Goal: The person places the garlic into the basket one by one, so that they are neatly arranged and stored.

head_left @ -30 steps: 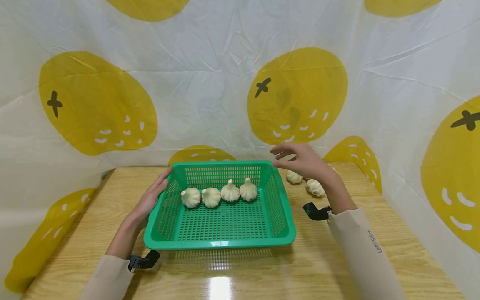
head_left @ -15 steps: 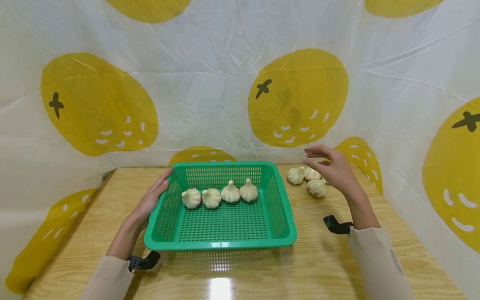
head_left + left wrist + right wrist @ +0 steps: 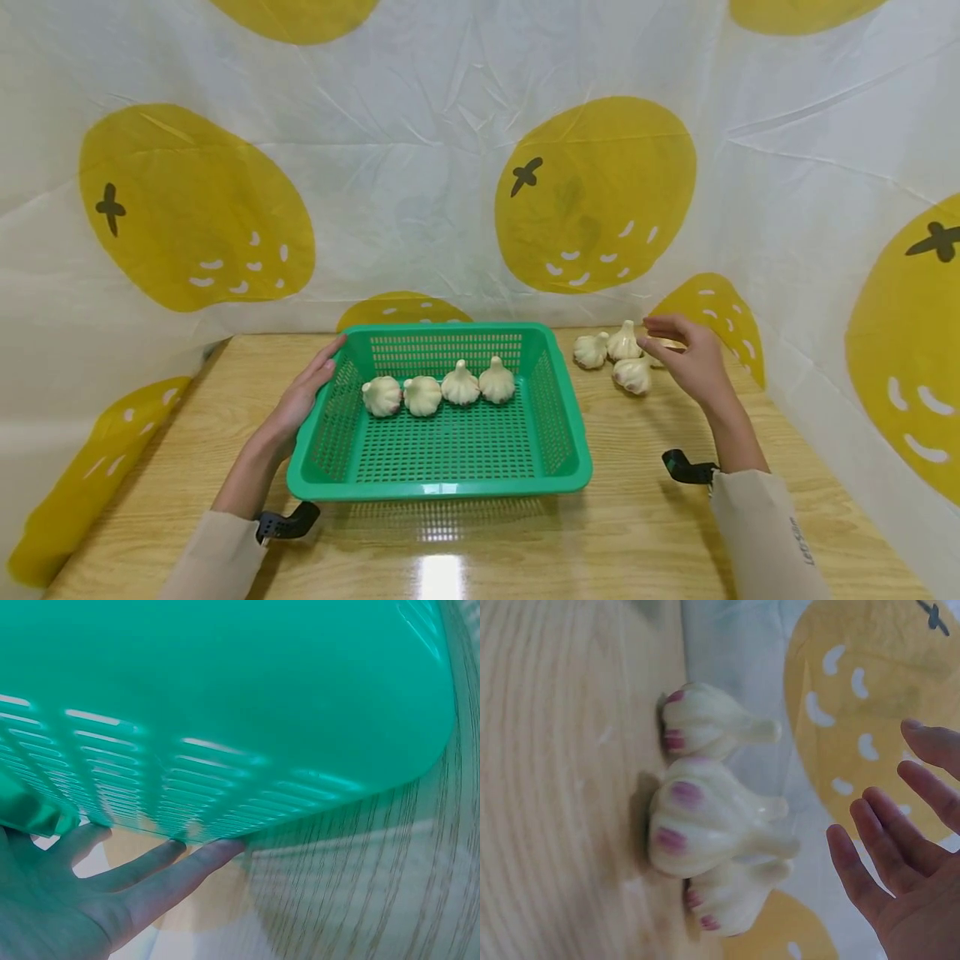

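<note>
A green plastic basket [image 3: 442, 487] stands on the table, with several garlic bulbs [image 3: 460, 384] in a row across its middle. My left hand [image 3: 300, 398] lies along the outside of its left wall; in the left wrist view the extended fingers [image 3: 161, 881] touch the slotted side. To the right of the basket is a loose group of garlic bulbs [image 3: 632, 376]. My right hand [image 3: 693, 358] hovers over the right side of that group, fingers apart and holding nothing, partly covering one bulb. The right wrist view shows purple-marked bulbs [image 3: 697, 817] apart from the spread fingers.
The wooden table [image 3: 637, 517] extends in front and to both sides. A white curtain [image 3: 420, 167] with yellow fruit prints hangs close behind the basket and bulbs and along both sides.
My right hand has moved right, from beside the basket's back right corner to above the loose bulbs, and lowered slightly. The left hand, basket and bulbs have stayed in place.
</note>
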A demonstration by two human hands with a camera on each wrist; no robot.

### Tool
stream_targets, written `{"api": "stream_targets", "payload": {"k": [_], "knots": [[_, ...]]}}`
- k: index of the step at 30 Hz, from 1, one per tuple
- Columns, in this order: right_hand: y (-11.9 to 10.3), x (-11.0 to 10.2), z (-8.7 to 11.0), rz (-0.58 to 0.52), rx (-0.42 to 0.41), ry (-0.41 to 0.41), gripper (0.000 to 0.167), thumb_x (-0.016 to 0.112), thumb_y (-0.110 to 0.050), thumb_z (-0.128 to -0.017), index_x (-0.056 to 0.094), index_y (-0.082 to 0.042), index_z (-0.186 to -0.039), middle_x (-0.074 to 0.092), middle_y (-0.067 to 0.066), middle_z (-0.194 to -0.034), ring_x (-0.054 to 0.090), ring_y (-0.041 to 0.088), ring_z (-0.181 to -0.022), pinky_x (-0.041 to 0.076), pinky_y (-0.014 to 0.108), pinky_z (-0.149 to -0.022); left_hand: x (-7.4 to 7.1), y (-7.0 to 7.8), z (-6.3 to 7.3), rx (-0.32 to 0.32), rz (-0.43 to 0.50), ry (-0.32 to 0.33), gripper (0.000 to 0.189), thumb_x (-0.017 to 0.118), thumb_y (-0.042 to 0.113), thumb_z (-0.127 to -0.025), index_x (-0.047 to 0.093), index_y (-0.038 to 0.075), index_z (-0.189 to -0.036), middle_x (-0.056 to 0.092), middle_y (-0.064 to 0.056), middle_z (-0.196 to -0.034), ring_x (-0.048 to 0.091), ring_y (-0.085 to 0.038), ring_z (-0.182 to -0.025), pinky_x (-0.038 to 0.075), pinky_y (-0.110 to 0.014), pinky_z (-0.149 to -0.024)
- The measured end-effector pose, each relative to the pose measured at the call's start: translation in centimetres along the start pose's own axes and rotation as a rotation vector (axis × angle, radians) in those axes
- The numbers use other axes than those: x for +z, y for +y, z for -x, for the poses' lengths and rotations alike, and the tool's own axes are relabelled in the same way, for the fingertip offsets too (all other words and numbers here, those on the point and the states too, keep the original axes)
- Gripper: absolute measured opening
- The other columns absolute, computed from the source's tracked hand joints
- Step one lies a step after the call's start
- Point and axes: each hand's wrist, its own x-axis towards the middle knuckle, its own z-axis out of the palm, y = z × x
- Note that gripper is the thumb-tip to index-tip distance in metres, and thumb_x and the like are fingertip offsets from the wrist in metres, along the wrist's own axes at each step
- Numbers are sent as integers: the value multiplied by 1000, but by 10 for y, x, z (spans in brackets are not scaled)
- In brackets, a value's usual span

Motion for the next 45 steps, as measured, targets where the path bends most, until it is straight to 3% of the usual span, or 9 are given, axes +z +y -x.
{"api": "stream_targets", "payload": {"k": [5, 12, 16, 19, 22, 24, 35, 43, 45], "knots": [[19, 3, 2, -11, 34, 17, 42, 71, -25, -100, 65, -1, -134, 59, -23, -114, 57, -7, -107, 44, 2, -83, -1, 1, 0, -6, -10, -5, 61, 25, 52, -112, 8, 33, -168, 3, -2, -176, 8, -33, -160, 17, -57, -124], [39, 6, 4, -6, 102, 91, 44, 72, -25, -99, 64, 0, -135, 63, 12, -131, 55, -7, -109, 44, 1, -83, -1, 0, -1, 4, 3, 7, 60, 26, 50, -113, 10, 32, -168, 3, -2, -176, 6, -33, -160, 11, -60, -126], [45, 8, 6, -15, 124, 63, 47, 72, -24, -99, 61, 0, -137, 64, -4, -123, 55, -9, -106, 44, 2, -81, 0, 0, 0, 1, -11, 19, 58, 26, 47, -114, 12, 32, -168, 3, -1, -176, 3, -34, -161, 6, -63, -126], [46, 10, 10, -11, 147, 36, 50, 72, -25, -99, 58, 0, -139, 65, 0, -127, 59, 3, -110, 44, 3, -81, 1, 0, 0, -1, -14, 14, 58, 25, 46, -114, 12, 31, -168, 3, -2, -176, 2, -34, -161, 5, -64, -126], [47, 13, 13, -3, 164, 10, 56, 71, -28, -99, 53, 1, -143, 59, 26, -138, 59, 25, -119, 45, 3, -79, 2, -1, 1, 1, -7, 6, 58, 25, 47, -114, 11, 30, -168, 4, -3, -176, 3, -34, -161, 6, -64, -126], [48, 14, 13, 0, 178, -15, 61, 71, -30, -99, 50, 2, -147, 57, 29, -141, 57, 36, -123, 44, 5, -78, 2, 0, 1, 5, -11, 6, 59, 25, 47, -114, 11, 30, -168, 4, -3, -176, 4, -35, -161, 7, -63, -126], [53, 15, 9, -20, 257, -139, 87, 75, -31, -97, 26, 3, -160, 53, 34, -144, 55, 48, -128, 44, 10, -81, -2, 1, 2, 0, -2, -7, 61, 25, 51, -113, 8, 32, -168, 2, -4, -176, 5, -36, -160, 9, -63, -125], [54, 16, 12, 35, 268, -234, 77, 72, -36, -98, 38, 3, -155, 53, 33, -141, 55, 48, -129, 53, 48, -97, -2, 1, 3, -15, 1, -9, 61, 24, 52, -112, 7, 33, -168, 2, -5, -176, 8, -36, -160, 14, -60, -124], [54, 15, 13, 41, 258, -248, 71, 72, -36, -98, 44, 3, -151, 56, 31, -138, 58, 45, -125, 54, 48, -95, -1, 2, 2, -15, 7, -13, 62, 24, 52, -112, 7, 33, -168, 2, -5, -176, 7, -35, -160, 13, -60, -125]]}}
